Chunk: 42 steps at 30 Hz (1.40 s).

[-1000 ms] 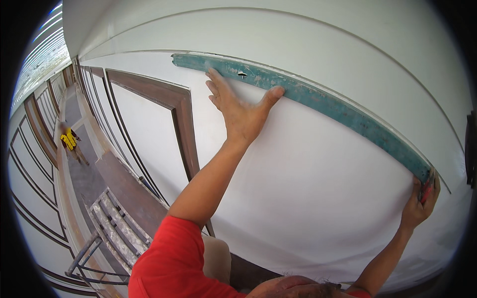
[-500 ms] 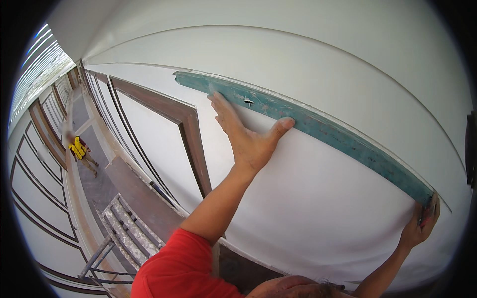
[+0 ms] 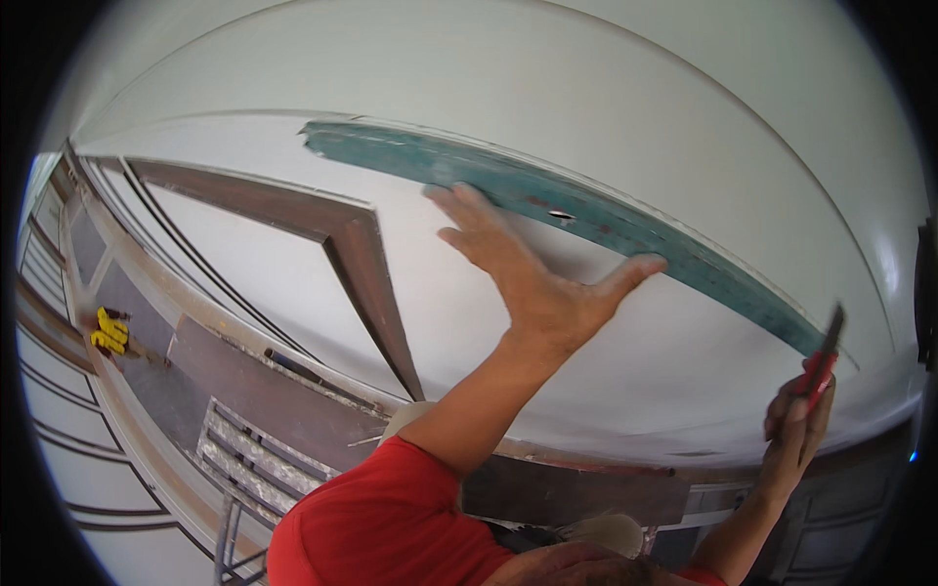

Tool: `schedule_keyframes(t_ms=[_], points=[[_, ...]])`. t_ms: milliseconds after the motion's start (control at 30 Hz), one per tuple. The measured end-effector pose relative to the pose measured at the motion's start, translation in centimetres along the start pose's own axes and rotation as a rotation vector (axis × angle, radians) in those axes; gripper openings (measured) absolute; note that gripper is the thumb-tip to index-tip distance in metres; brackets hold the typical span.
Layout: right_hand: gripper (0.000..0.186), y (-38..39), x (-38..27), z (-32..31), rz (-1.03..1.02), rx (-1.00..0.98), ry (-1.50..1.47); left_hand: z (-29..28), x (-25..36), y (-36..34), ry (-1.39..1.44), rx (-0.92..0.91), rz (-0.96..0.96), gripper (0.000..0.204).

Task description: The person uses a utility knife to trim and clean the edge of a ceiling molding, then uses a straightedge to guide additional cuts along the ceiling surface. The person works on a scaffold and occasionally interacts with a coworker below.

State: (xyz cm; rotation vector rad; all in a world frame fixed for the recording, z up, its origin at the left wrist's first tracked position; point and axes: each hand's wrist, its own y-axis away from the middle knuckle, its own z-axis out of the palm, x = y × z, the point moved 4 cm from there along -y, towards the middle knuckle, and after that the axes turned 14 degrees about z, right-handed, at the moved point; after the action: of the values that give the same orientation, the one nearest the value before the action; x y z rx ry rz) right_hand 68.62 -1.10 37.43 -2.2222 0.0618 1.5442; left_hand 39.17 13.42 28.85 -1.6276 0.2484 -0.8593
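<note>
A long, worn green straightedge (image 3: 508,200), with a small oblong hole, lies against the white wall just below its top joint. My left hand (image 3: 547,283) is spread wide, its fingertips and thumb pressed on the lower edge of the straightedge. At the right end, my right hand (image 3: 801,420) is closed round a red-handled utility knife (image 3: 819,376). The knife's dark blade points up, beside the end of the straightedge and apart from my left hand. Part of the handle is hidden by my fingers.
A brown door frame (image 3: 357,244) is set in the wall to the left. Below stand paint-spattered metal scaffold slats (image 3: 259,459) and a brown board (image 3: 254,381). A person in a yellow vest (image 3: 109,332) is down the corridor at far left.
The view has shifted. My right hand has come away from the straightedge's right end, and the knife's blade now shows upright. My left hand has moved right along the straightedge, still spread.
</note>
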Motion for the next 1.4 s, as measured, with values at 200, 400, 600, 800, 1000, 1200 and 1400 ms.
schedule_keyframes(t_ms=[200,400,600,800,1000,1200,1400], points=[[0.054,0.5,-8.7,14.7,-0.702,-0.36,0.716,-0.1,0.3,0.0,0.094,0.088,-0.044,0.159],[0.049,1.1,-12.3,23.2,-0.859,-0.307,0.869,-0.4,-0.4,0.3,-0.028,-0.184,-0.109,0.133],[0.06,0.7,-10.6,28.0,-1.289,0.039,0.957,0.2,0.0,-0.3,-0.002,-0.248,-0.155,0.131],[0.061,0.2,-11.3,29.6,-1.291,0.025,0.933,0.7,0.0,-0.8,0.04,-0.276,-0.175,0.129],[0.064,-0.6,-11.6,30.4,-1.276,0.058,1.016,0.9,0.0,-1.2,0.065,-0.286,-0.174,0.127],[0.064,-0.9,-12.6,31.2,-1.23,-0.037,1.003,0.5,-0.8,-1.5,0.049,-0.286,-0.189,0.125],[0.061,-1.9,-13.5,33.3,-1.197,-0.113,1.02,0.1,-1.3,-1.8,0.044,-0.295,-0.213,0.123]])
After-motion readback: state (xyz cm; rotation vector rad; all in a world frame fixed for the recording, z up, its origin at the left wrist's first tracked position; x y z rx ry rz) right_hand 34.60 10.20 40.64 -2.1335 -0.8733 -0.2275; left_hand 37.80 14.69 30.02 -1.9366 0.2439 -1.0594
